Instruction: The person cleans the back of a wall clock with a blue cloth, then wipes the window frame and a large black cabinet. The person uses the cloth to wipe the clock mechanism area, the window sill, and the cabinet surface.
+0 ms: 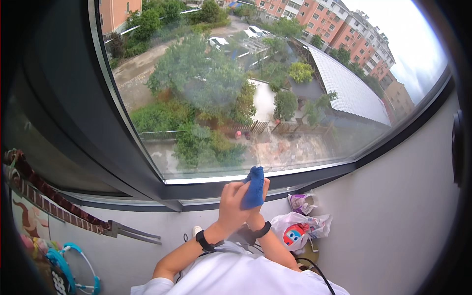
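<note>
A blue cloth (254, 191), folded into a small bundle, is held between my two hands in front of my chest. My left hand (231, 204) grips it from the left with its back towards me. My right hand (257, 214) holds it from the right and below, partly hidden behind the cloth and the left hand. Beyond the hands stands a large window pane (221, 110) with hazy smears on the glass. The dark window frame (295, 177) runs along its lower edge, close beyond the cloth. Each wrist wears a black band.
At lower right, a clear plastic bag (279, 225) holds a red and blue cartoon-faced item, with a purple and white bag (303, 202) behind it. To the left are a brown strap-wrapped metal frame (70, 210) and a turquoise ring-shaped frame (96, 282). A black cable (320, 271) passes my right side.
</note>
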The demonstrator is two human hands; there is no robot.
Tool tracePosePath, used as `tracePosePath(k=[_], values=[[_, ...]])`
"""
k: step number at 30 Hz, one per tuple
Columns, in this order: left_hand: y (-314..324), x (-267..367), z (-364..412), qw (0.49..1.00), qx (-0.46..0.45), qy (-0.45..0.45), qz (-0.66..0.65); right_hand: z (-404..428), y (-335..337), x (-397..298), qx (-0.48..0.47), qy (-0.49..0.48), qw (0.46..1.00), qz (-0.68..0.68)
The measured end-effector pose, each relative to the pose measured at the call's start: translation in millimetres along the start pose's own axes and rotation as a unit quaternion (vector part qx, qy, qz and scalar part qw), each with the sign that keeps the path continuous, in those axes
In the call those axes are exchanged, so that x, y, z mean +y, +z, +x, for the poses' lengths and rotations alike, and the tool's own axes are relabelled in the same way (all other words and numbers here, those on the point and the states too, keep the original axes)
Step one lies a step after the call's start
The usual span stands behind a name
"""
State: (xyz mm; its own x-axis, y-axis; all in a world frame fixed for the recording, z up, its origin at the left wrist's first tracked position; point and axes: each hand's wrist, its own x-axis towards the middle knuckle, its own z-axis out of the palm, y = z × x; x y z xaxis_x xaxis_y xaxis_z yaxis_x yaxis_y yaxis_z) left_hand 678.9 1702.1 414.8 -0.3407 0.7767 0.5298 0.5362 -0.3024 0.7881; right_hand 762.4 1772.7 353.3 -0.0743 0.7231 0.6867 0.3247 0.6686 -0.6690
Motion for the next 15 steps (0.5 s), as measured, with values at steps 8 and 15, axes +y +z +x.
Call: tracePosePath(k=[8,15], values=[[-18,-9,15,0.956,-0.108,-0.139,-0.234,-21,-64,-5,-0.302,0.358,0.84,0.275],[-36,-31,17,0.957,-0.197,-0.152,-0.147,-15,-73,-23,-0.2,0.389,0.858,0.27]])
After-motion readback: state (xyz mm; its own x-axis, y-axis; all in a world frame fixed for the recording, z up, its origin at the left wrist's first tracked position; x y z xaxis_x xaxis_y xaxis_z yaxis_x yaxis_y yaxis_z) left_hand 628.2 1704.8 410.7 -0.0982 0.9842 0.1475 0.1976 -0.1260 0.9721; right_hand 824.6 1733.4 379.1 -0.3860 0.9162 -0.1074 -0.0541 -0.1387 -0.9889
